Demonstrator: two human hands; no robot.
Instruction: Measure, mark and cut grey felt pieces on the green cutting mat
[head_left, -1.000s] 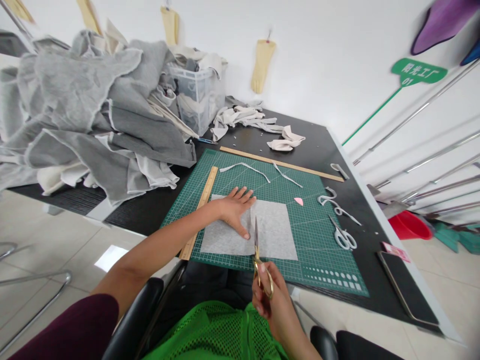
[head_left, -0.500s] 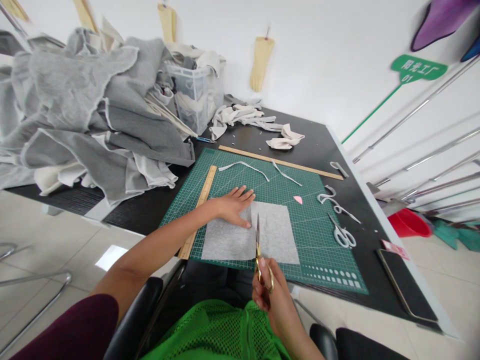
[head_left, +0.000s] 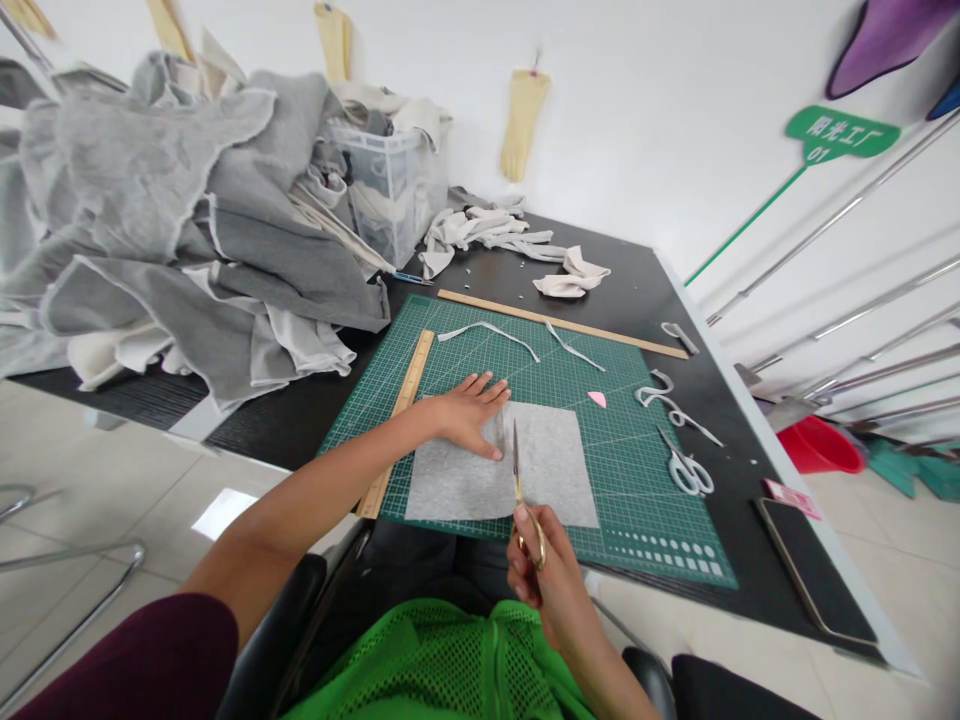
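Note:
A rectangle of light grey fabric (head_left: pixel 551 465) lies flat on the green cutting mat (head_left: pixel 630 480). My left hand (head_left: pixel 472 415) rests on its left half, palm down with the fingers spread. Gold-handled scissors (head_left: pixel 517 465) are in my right hand (head_left: pixel 544 555), at the near edge of the fabric. Their blades point away from me and look closed or nearly so, over the middle of the fabric. Left of the fabric, a wooden ruler (head_left: pixel 412 375) runs partly under my left forearm.
A long wooden ruler (head_left: pixel 562 322) lies across the mat's far edge. White-handled scissors (head_left: pixel 686 470), a pink chalk piece (head_left: pixel 597 399) and fabric strips (head_left: pixel 487 328) lie about. A phone (head_left: pixel 814 570) is at right. Grey cloth (head_left: pixel 150 180) is heaped left, beside a clear bin (head_left: pixel 382 190).
The scissor blades have come together, and my right hand has shifted slightly. My left hand stays in place on the fabric.

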